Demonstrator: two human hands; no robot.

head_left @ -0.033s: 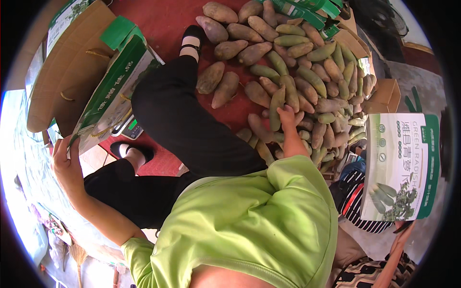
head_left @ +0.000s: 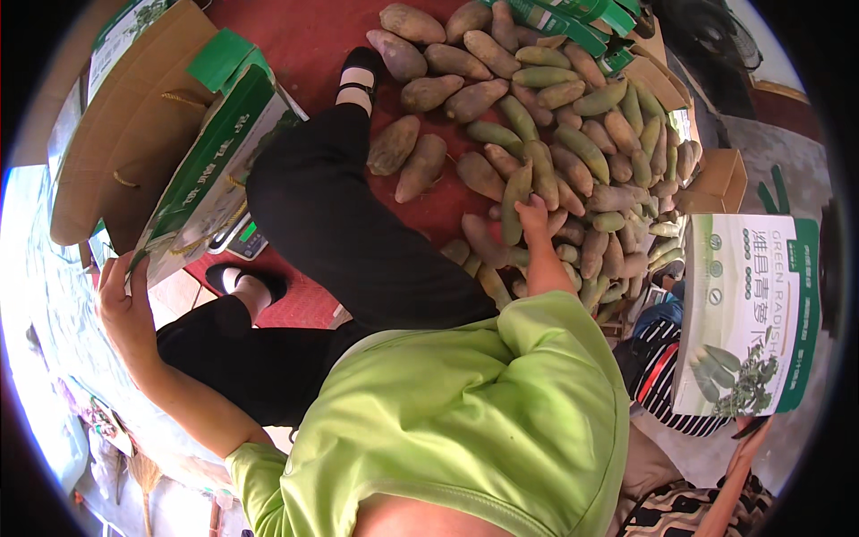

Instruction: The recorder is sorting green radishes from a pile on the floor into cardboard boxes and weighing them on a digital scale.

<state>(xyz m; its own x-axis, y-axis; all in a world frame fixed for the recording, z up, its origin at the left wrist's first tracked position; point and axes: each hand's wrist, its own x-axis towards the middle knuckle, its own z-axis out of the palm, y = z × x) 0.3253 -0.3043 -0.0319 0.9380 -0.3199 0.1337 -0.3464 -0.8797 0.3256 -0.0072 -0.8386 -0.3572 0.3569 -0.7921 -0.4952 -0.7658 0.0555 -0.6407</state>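
My left hand (head_left: 123,300) grips the near edge of an open green-and-white cardboard box (head_left: 192,192), its fingers bent over the rim. Brown inner walls and yellow cord handles show on the box; its bottom is hidden. Out to the right, my right hand (head_left: 531,215) is closed round the lower part of a long green radish (head_left: 516,192). That radish lies at the left side of a big pile of green and brownish radishes (head_left: 582,161), touching others. My fingertips there are partly hidden.
A digital scale (head_left: 246,240) stands beside the box, near my left foot. At the right, another person's hand (head_left: 750,428) holds a white-and-green carton (head_left: 738,313). Folded green cartons (head_left: 573,22) and a small brown box (head_left: 716,179) border the pile. Red covering lies underneath.
The carton in the other person's hand has shifted slightly downward. My hands have not visibly moved.
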